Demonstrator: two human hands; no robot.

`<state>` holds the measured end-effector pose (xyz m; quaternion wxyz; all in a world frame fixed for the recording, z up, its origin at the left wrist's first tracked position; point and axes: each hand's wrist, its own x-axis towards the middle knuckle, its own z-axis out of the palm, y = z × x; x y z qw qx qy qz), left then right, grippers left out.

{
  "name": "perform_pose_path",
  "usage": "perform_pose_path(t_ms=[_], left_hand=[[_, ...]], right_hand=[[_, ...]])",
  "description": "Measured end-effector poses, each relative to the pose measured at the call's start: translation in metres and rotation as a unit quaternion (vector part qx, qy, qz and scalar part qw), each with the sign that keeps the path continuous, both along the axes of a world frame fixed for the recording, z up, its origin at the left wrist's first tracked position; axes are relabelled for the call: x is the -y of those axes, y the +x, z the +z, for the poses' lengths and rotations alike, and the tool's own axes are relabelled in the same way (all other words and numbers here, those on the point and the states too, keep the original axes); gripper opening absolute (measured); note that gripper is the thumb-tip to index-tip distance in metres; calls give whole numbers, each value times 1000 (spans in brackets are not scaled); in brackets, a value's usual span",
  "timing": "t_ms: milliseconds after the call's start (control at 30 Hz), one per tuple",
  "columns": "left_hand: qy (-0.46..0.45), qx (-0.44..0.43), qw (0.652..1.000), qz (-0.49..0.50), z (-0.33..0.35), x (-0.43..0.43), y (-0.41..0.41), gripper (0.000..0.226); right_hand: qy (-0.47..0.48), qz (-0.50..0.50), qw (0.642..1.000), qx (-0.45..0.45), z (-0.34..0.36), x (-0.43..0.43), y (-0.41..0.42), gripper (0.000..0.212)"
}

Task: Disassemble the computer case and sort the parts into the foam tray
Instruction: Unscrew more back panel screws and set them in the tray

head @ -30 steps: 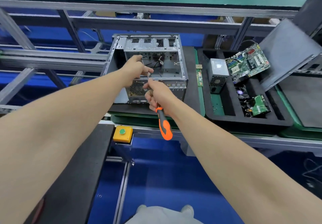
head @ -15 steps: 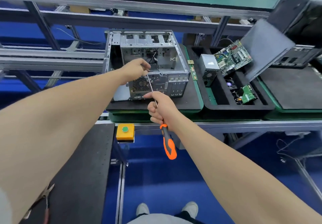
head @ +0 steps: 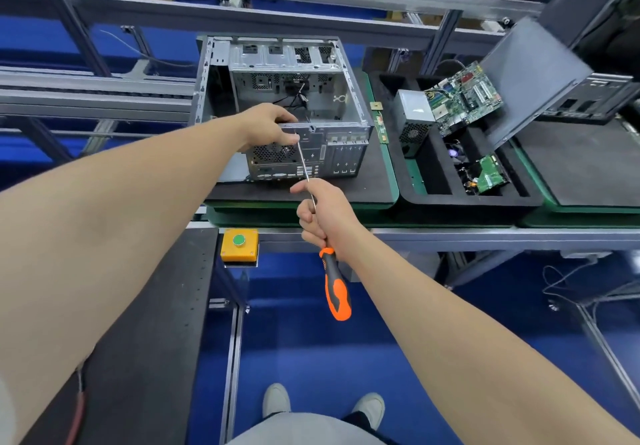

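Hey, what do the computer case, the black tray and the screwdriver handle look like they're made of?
Computer case: bare grey sheet metal, probably steel, stamped and perforated. Foam tray: matte black foam, judging by its thick rounded cut-out walls. Screwdriver handle: glossy orange plastic with black, likely rubbery, inserts.

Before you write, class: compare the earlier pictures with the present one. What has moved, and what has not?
The right hand, gripping the screwdriver, has drawn back from the computer case toward the person, so more bare shaft shows between the hands. Nothing was taken up or let go. The left hand stays on the case's rear top edge by the tip; the foam tray and its load lie as before.
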<state>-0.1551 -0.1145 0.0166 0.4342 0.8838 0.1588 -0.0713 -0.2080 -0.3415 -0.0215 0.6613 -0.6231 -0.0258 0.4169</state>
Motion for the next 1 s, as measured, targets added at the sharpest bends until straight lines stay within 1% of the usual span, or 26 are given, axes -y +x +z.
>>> perform_pose_path(t_ms=[167,333,467,667,833,1000], left_hand=[[53,-7,999,4,-2,5,-2,61],[76,1,997,2,-1,6,-4,57],[114,-1,993,13,-3,9,-3,56],[114,6,993,21,-3,10,-5,54],[124,4,992,29,-5,12,-2,47],[133,-2,990,40,-7,11,0,48]], right_hand=[[-12,2,1000,3,-2,4,0,36],[-10,10,1000,3,0,6,2,36],[-9,11,1000,0,-1,5,2,37],[0,10,1000,16,-4,4,2,37],[1,0,1000,17,-8,4,2,37],[-4,6,1000,21,-9,5,2,37]])
